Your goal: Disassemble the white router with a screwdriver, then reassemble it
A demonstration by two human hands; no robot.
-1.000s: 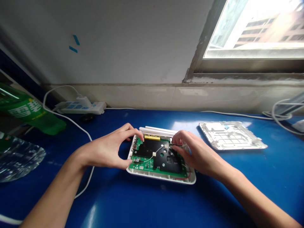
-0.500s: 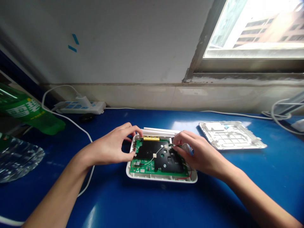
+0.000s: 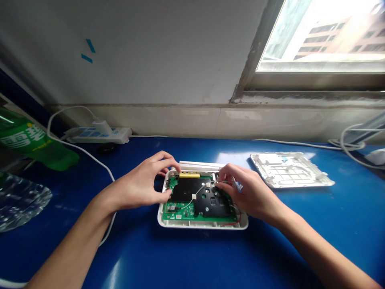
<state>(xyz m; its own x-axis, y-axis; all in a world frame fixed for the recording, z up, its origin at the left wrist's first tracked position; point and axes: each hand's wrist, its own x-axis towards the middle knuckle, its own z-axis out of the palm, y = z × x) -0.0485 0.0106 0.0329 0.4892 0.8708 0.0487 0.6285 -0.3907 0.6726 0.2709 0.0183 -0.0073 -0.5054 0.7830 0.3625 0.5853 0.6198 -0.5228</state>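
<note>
An opened white router [image 3: 203,225] lies in front of me, its thin white antenna along the far side. Inside sit a green circuit board [image 3: 185,215], a black plate [image 3: 188,188] and a yellow port block [image 3: 189,175]. My left hand [image 3: 147,180] grips the left side of the housing, thumb at the board's edge and fingers over the far corner. At the far right corner, my right hand [image 3: 245,188] pinches a thin pale wire [image 3: 201,188] that crosses the plate. Its fingers hide the wire's end. A red wire [image 3: 237,222] curves below that hand.
The white cover [image 3: 293,170] lies inside-up at the right. At the back left stands a power strip [image 3: 120,135] with a plugged-in charger and a white cable [image 3: 90,154]. A green bottle [image 3: 39,140] and a clear bottle [image 3: 24,200] lie at the left. More cable is coiled far right.
The whole view has shifted slightly, so things appear a little further left and up. My right fingertips have moved only slightly at the wire; the left hand keeps its grip.
</note>
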